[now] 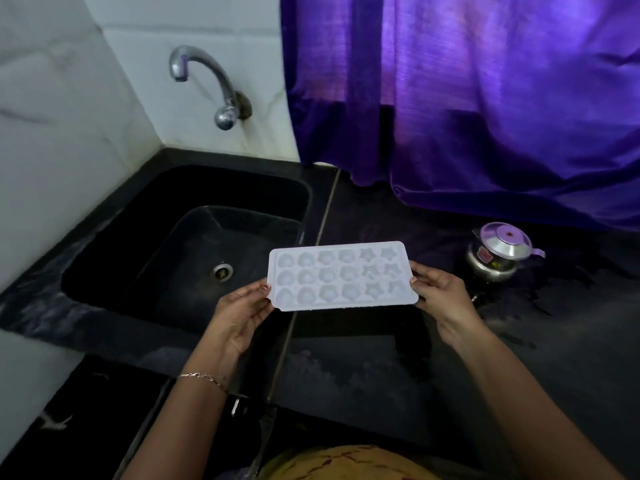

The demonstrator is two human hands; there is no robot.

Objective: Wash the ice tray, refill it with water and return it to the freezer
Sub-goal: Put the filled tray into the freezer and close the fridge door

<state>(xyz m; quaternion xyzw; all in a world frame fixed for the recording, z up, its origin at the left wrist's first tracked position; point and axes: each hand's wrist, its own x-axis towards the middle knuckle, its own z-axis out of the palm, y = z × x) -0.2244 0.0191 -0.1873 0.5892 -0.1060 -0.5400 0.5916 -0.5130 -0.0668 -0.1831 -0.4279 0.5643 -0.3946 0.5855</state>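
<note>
Just right of the one sink (162,251), one ice tray (341,277) of eighteen moulds, three rows of six, hangs over the table (381,368), each end pinched by the left hand (239,308) and right hand (441,296).

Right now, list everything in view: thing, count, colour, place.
black countertop: one, black, across the foreground
black stone sink: one, black, left
white plastic ice tray: one, white, held over the sink's right edge
curved chrome tap: one, silver, on the wall above the sink
purple fabric curtain: one, purple, upper right
small lidded steel pot: one, silver, on the countertop, right
thin metal bracelet: one, pale, left wrist
hands: two; left hand and right hand each grip a tray end
</note>
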